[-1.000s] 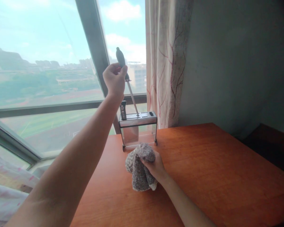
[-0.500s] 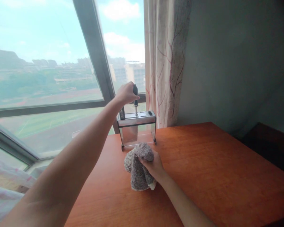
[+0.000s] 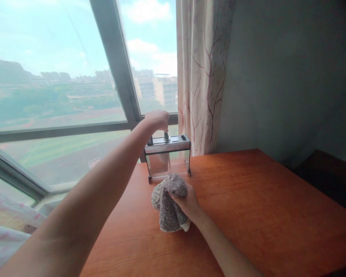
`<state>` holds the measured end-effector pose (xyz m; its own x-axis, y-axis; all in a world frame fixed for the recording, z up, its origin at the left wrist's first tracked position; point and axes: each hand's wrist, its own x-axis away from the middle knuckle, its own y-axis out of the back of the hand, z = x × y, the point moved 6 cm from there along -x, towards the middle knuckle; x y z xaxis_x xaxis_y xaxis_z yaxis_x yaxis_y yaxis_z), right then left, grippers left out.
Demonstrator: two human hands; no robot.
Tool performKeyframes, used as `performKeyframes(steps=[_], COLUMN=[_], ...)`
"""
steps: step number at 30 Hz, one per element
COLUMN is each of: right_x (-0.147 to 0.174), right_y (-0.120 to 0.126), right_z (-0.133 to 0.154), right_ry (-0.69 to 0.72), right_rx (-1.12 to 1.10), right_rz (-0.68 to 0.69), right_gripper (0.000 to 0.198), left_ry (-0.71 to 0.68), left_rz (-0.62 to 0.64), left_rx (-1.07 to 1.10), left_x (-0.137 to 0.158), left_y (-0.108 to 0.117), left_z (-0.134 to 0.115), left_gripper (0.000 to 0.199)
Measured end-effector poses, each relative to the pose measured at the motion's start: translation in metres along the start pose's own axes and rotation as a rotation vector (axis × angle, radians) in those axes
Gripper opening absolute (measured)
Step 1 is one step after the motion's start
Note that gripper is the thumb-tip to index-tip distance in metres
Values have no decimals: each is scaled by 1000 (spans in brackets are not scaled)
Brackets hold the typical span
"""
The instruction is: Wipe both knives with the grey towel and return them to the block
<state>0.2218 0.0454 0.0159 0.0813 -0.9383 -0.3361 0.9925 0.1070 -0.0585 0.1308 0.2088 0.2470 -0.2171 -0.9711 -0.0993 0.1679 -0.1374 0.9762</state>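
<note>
dark handle [image 3: 166, 136] and left hand [image 3: 158, 120] lower than half a second ago

the handle stands at the top of the clear-sided rack [image 3: 177, 143], its upper part covered by the left hand, which is curled around it, fingers mostly hidden. beside it a second black handle [image 3: 150, 141] rises from the rack. nearer, the right hand [image 3: 189, 202] pinches a bunched grey cloth [image 3: 171, 211] over the wooden table [image 3: 253, 200]. behind the rack are a window frame [image 3: 115, 50] and a patterned curtain [image 3: 202, 77].
</note>
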Motion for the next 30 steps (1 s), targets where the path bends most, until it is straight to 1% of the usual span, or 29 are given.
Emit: performKeyframes(steps=[3,9,14,18,24,25,26,27,28,30], right_x=[0,-1,0,0,0,0,-1,-1,-2,-3], right_y=[0,0,0,1,0,0,1,2,3,5], right_z=[-3,-6,-6,-6,-6,-5,-5,-6,-6,-7], right_ry=[-14,-21,-14,-2,-9,-12,-19,-33,-51,-98], right_rx=[19,17,29,38,26,26,24,20,12,-28], right_rz=[-11,-11,-14,-22,-13,-16,-22,-29,-36,-46], right_gripper=[25,27,25,26,25,25,25,25,25,27], left_ry=[17,49,59,50,43,40,35,29,22,3], left_rz=[-7,-43,-58,-58,-46,-69,-127,-223,-355,-657], left_rx=[8,38,39,49,54,54,60,78,113,246], left_x=[-1,-4,-4,-4,0,4,9,15,25,50], left_y=[0,-3,-3,-3,-3,-1,3,10,18,31], left_z=[2,7,8,7,6,4,3,1,-1,-4], left_gripper=[49,58,55,53,59,60,60,58,55,40])
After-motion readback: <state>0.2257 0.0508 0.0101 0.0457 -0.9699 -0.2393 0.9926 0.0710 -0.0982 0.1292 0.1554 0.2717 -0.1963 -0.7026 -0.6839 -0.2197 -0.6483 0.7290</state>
